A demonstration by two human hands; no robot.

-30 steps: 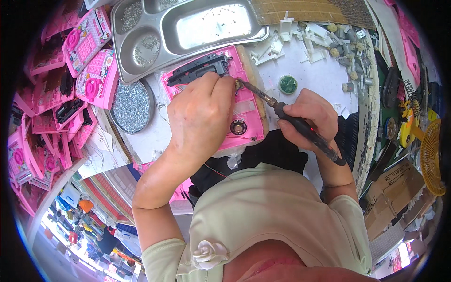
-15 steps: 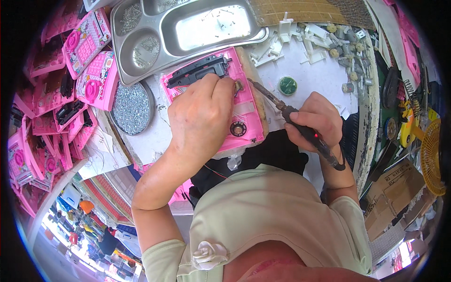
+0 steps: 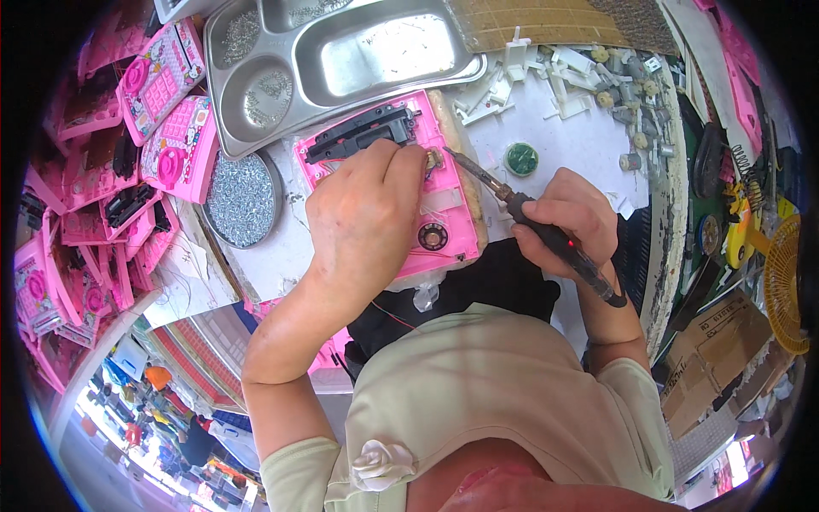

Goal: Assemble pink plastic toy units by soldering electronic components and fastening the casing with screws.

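A pink plastic casing [image 3: 456,218] lies open side up in front of me, on a pale pad. Inside it sit a black plastic mechanism [image 3: 363,135], a small round speaker [image 3: 432,237] and a small metal part [image 3: 433,160]. My left hand [image 3: 365,209] rests over the casing, thumb and fingers pinched beside that metal part; whatever they hold is hidden beneath them. In my right hand [image 3: 573,224] is a soldering iron [image 3: 546,224], gripped like a pen. Its tip points left and is very close to the metal part; contact cannot be made out.
A steel compartment tray [image 3: 299,85] with screws stands behind the casing. Left of it are a round dish of screws [image 3: 241,200] and piled pink casings [image 3: 175,154]. Toward the right are a small green-filled tin [image 3: 522,159], white plastic parts [image 3: 567,81] and small motors [image 3: 630,160].
The soldering iron and my right hand have shifted slightly left, bringing the tip closer to the metal part. My left hand keeps its pinch over the casing.
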